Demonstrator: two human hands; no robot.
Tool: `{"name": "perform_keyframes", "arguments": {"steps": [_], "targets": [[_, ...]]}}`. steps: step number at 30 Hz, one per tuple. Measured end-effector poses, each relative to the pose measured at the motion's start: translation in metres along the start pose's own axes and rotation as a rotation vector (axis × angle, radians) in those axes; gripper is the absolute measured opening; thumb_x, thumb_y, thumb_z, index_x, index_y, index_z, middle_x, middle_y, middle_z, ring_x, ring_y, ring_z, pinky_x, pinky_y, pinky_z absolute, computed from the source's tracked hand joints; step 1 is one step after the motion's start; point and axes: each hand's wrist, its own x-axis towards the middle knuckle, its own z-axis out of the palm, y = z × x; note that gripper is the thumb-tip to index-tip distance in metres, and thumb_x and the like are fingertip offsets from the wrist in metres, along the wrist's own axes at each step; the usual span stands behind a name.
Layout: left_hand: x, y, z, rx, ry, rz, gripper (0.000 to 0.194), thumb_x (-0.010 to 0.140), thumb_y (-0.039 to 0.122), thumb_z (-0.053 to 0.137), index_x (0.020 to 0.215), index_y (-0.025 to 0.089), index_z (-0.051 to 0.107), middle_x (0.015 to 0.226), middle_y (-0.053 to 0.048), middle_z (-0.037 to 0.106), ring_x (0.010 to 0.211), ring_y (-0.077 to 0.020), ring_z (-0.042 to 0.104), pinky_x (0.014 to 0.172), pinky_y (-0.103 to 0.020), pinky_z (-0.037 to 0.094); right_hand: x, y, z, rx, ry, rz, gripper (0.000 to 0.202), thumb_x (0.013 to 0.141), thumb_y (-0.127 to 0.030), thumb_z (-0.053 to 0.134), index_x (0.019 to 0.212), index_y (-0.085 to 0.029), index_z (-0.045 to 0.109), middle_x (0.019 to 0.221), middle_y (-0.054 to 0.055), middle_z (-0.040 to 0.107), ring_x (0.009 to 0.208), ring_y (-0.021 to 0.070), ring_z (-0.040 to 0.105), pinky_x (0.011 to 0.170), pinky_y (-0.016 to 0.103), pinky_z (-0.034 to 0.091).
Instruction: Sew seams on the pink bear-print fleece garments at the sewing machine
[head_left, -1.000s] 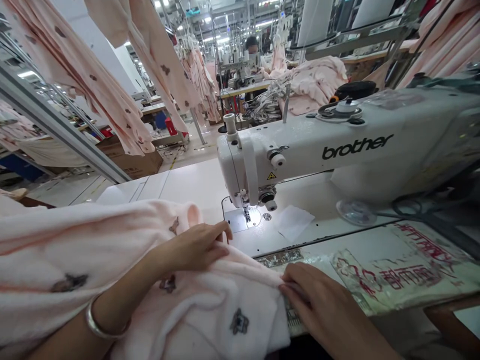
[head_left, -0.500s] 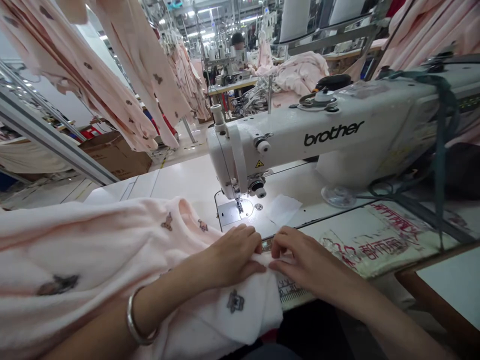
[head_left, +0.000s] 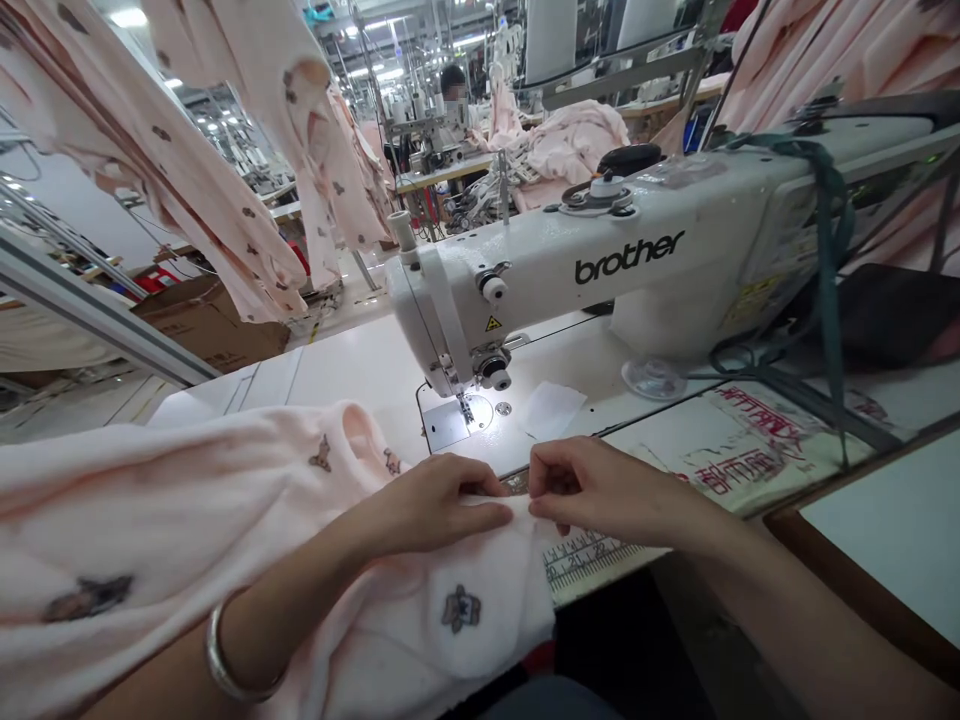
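A pale pink fleece garment (head_left: 247, 480) with small bear prints spreads over the left side of the table and hangs over its front edge. My left hand (head_left: 450, 505) pinches its upper edge between thumb and fingers. Close beside it, my right hand (head_left: 581, 490) is closed on the corner of the same edge, thumb against forefinger. Both hands are in front of the sewing machine (head_left: 540, 270), nearer to me than its lit presser foot (head_left: 465, 408). The cloth lies apart from the needle.
A small white scrap (head_left: 553, 408) lies right of the needle plate, with a clear plastic bobbin-like dish (head_left: 654, 378) farther right. A printed ruler strip (head_left: 592, 555) runs along the front edge. Pink garments (head_left: 225, 200) hang at left; a person (head_left: 454, 90) sits in the distance.
The view has shifted, so the machine appears farther left. My hands stay on the garment's edge; the right fingers now show more curled, with the edge straighter between the hands.
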Motion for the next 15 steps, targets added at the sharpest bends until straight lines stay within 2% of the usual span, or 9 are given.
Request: {"name": "perform_keyframes", "arguments": {"steps": [4, 8, 12, 15], "targets": [[-0.005, 0.005, 0.01, 0.008, 0.126, -0.039, 0.019, 0.079, 0.033, 0.055, 0.083, 0.019, 0.066, 0.073, 0.002, 0.062, 0.067, -0.0123, 0.053, 0.059, -0.022, 0.035, -0.007, 0.0, -0.005, -0.012, 0.0, -0.058, 0.002, 0.075, -0.019, 0.055, 0.075, -0.019, 0.054, 0.068, -0.005, 0.056, 0.064, 0.0099, 0.052, 0.056, 0.021, 0.037], [-0.014, 0.011, 0.019, 0.051, 0.227, -0.005, 0.015, 0.078, 0.029, 0.056, 0.082, 0.019, 0.065, 0.07, 0.003, 0.062, 0.064, -0.0117, 0.051, 0.062, -0.023, 0.034, -0.015, 0.001, -0.005, -0.021, -0.02, -0.066, 0.02, 0.075, -0.026, 0.062, 0.094, -0.024, 0.056, 0.085, -0.004, 0.058, 0.077, 0.0118, 0.053, 0.064, 0.021, 0.038], [-0.019, 0.011, 0.023, -0.012, 0.29, -0.004, 0.015, 0.079, 0.029, 0.055, 0.083, 0.019, 0.065, 0.078, 0.002, 0.065, 0.071, -0.0126, 0.054, 0.067, -0.023, 0.036, -0.018, 0.0, 0.003, 0.054, -0.045, -0.004, 0.01, 0.08, -0.03, 0.057, 0.081, -0.021, 0.058, 0.069, -0.004, 0.057, 0.064, 0.0111, 0.053, 0.058, 0.022, 0.038], [-0.014, 0.007, 0.021, -0.057, 0.311, -0.062, 0.018, 0.079, 0.031, 0.054, 0.08, 0.018, 0.065, 0.072, 0.001, 0.062, 0.065, -0.0118, 0.051, 0.06, -0.022, 0.035, -0.008, 0.002, 0.004, 0.114, -0.029, -0.01, 0.012, 0.081, -0.03, 0.054, 0.078, -0.018, 0.056, 0.067, -0.003, 0.059, 0.058, 0.0099, 0.053, 0.055, 0.022, 0.039]]}}
